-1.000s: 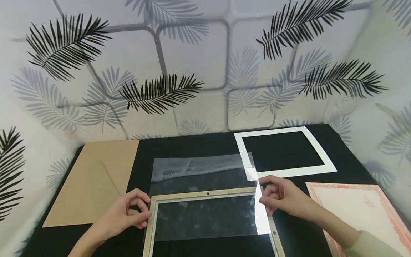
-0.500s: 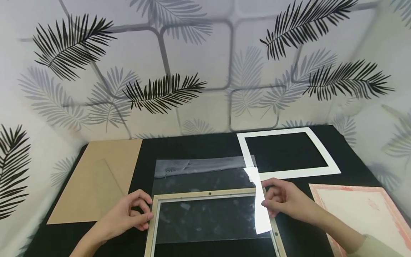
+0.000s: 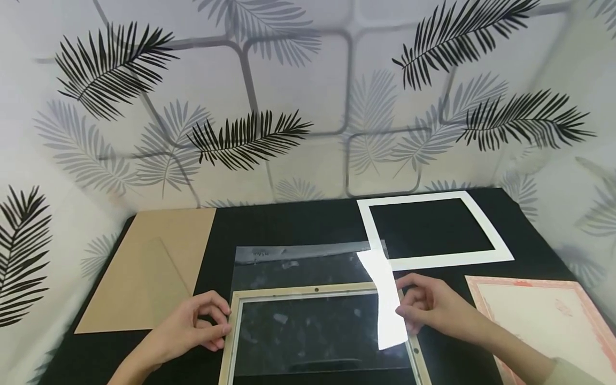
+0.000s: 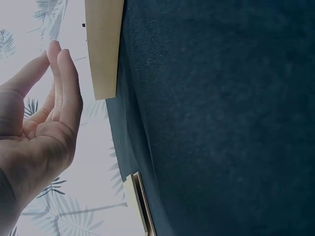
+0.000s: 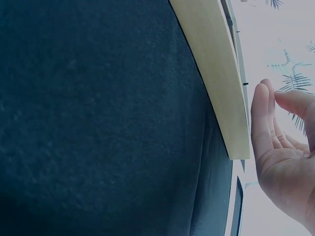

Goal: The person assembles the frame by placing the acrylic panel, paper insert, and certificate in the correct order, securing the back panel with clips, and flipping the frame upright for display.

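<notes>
A clear plastic sheet (image 3: 298,270) lies over the upper part of a pale wooden picture frame (image 3: 226,366), with a bright glare strip near its right side. My left hand (image 3: 190,326) pinches the sheet's left edge between thumb and fingers, beside the frame's left rail. On the opposite side my right hand (image 3: 435,307) pinches the right edge. The sheet's far end extends beyond the frame's top rail. Each wrist view shows fingertips meeting the thumb, close to the frame's wooden side (image 4: 104,49); the sheet is barely visible there. The frame's near end is cut off in the head view.
A brown backing board (image 3: 120,272) lies at the left, a faint translucent strip on it. At the back right is a white mat (image 3: 438,262). A pink-bordered paper (image 3: 539,315) lies at the right, partly behind my right forearm. Black cloth (image 3: 289,222) covers the table.
Both hands have drawn the clear sheet slightly toward me, so its far edge is nearer the frame and its near edge lower. The glare has widened. The head view has shifted a little.
</notes>
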Demonstrator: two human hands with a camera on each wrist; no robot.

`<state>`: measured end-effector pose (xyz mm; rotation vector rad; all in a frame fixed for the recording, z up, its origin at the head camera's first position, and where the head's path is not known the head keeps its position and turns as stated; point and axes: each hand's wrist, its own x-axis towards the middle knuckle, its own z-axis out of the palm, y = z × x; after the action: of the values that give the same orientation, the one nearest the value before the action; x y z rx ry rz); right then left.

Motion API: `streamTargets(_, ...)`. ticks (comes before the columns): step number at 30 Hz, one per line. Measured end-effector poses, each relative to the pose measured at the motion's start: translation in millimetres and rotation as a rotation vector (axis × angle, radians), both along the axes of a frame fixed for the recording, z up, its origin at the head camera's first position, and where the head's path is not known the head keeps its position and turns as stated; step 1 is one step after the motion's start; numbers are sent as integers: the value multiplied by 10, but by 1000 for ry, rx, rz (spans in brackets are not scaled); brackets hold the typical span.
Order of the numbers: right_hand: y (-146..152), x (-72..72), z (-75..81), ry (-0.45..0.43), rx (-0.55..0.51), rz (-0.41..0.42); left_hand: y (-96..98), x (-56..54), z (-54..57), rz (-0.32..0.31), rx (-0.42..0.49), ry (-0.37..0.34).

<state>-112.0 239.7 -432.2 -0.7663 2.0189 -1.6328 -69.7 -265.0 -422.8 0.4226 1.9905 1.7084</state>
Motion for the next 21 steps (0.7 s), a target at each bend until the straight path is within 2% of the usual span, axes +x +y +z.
streamTargets(7,7,68,2,-70,-30,29,16,27,-40,-61,61,-25)
streamTargets(10,21,98,-6,-88,-42,33,18,41,-46,-77,55,-21)
streamTargets(16,43,142,-23,-100,-53,32,22,43,-39,-62,-1,-27)
streamTargets(21,47,167,-52,-94,-56,45,31,44,-49,-51,8,-51)
